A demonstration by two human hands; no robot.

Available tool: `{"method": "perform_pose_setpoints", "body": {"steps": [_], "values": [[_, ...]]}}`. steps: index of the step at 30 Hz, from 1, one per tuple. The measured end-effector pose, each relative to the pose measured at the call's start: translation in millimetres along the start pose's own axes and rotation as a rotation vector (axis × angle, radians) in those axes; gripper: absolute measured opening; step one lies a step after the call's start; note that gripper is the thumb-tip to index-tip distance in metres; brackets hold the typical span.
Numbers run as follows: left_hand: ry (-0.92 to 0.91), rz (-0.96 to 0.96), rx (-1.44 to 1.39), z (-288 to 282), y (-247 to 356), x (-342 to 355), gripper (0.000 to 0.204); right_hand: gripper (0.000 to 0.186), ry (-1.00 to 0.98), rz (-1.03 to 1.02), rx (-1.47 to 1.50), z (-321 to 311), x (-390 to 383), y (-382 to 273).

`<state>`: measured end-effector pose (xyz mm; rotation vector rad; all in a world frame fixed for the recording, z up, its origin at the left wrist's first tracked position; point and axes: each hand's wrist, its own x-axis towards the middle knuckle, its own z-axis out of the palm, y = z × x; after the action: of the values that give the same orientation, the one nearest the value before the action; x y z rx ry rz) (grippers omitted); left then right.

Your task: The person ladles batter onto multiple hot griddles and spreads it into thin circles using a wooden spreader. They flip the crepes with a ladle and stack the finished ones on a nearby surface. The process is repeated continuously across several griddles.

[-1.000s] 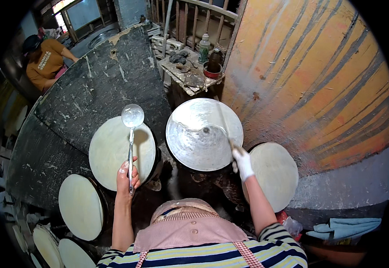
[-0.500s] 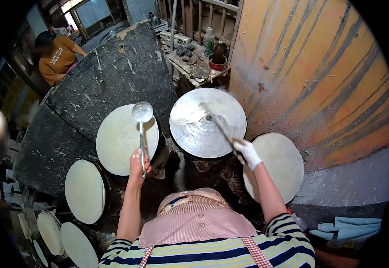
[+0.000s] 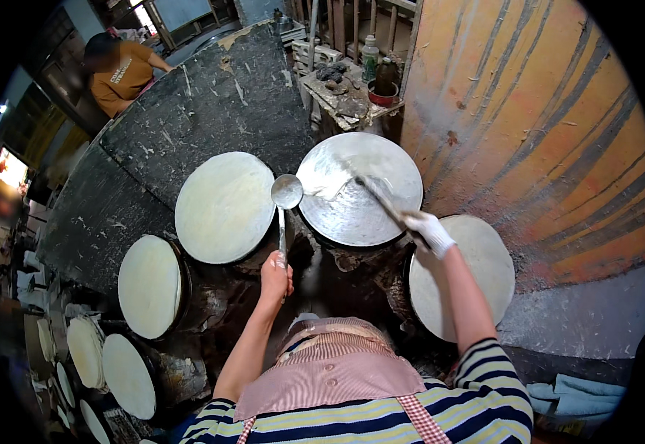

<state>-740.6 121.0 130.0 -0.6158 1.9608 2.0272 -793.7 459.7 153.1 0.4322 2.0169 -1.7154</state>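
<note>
Working with ladle (image 3: 287, 192) and stick (image 3: 381, 198) at the pan (image 3: 333, 219).
Holding ladle in closed left hand (image 3: 276, 277), by the pan's left rim; stick in closed, gloved right hand (image 3: 430, 232), over the pan, near pale batter (image 3: 327, 185). Best to sweep lightly, evenly, keeping ladle clear.

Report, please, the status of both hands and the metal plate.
Left hand gripping ladle by handle. Gloved right hand holding stick-like tool over metal plate. Whitish liquid on part of plate. Ladle bowl near plate's left edge.
</note>
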Motion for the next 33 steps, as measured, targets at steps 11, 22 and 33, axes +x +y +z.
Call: {"method": "perform_pose_setpoints", "body": {"steps": [11, 22, 33], "values": [[0.073, -0.004, -0.063, -19, 6, 5, 0.027, 0.037, -0.24, -0.023, -0.24, 9, 11, 0], [-0.08, 0.323, 0.354, -13, -26, 20, 0.03, 0.039, 0.11, -0.17, -0.072, 83, -22, 53], [-0.449, 0.176, -0.016, -17, 22, -6, 0.029, 0.046, -0.048, -0.177, 0.999, 217, -10, 33]]}}
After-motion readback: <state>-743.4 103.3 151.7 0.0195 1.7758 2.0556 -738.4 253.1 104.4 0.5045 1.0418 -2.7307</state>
